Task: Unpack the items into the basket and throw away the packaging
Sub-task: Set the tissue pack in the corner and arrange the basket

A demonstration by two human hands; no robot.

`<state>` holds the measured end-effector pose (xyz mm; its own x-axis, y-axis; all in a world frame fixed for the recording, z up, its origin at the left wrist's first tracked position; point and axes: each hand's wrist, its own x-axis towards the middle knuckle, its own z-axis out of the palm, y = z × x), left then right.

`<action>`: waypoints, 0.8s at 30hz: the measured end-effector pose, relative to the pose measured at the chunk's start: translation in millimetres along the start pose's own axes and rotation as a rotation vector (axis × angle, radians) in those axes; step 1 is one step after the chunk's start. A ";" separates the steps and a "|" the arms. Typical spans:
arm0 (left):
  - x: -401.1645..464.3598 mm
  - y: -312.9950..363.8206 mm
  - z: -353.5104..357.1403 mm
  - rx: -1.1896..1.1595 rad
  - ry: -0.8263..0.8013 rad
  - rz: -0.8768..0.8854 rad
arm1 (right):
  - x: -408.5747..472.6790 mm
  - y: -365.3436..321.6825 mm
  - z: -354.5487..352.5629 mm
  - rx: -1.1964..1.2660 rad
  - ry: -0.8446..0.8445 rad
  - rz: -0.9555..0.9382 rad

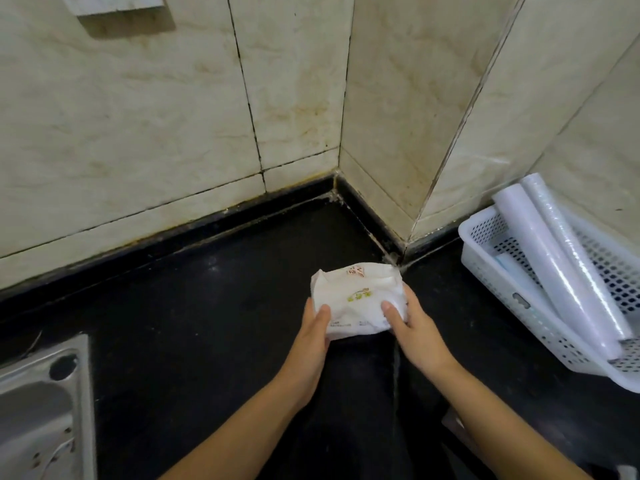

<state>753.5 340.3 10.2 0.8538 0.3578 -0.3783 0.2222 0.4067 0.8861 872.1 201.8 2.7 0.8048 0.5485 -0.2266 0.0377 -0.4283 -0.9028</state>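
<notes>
A soft white packet [356,299] with green and orange print sits just above the black counter near the wall corner. My left hand [313,337] grips its left end, thumb on top. My right hand [414,330] grips its right end, thumb pressed on the front. A white perforated plastic basket [512,292] stands at the right, apart from my hands. Inside it lean two long rolls [568,265] of clear and white film, and a flat pale blue item lies under them.
The black counter [194,327] runs to a tiled wall corner [337,168]. A steel sink [45,410] sits at the lower left edge. A small pale scrap [453,424] lies on the counter by my right forearm.
</notes>
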 end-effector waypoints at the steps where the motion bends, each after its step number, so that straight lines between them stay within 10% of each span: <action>1: 6.7 4.2 0.3 -0.029 0.017 -0.003 | 12.4 -2.9 0.1 -0.015 -0.008 0.008; 15: 191.6 88.9 -29.3 -0.130 0.340 0.089 | 240.7 -75.4 32.6 -0.148 0.055 -0.122; 24: 182.7 97.7 -28.3 -0.076 0.388 -0.013 | 223.1 -90.7 21.7 -0.086 0.125 -0.075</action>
<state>917.8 469.1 20.1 0.6061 0.6375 -0.4756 0.1840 0.4693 0.8636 1035.4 378.6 26.0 0.8652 0.4898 -0.1073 0.1468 -0.4520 -0.8798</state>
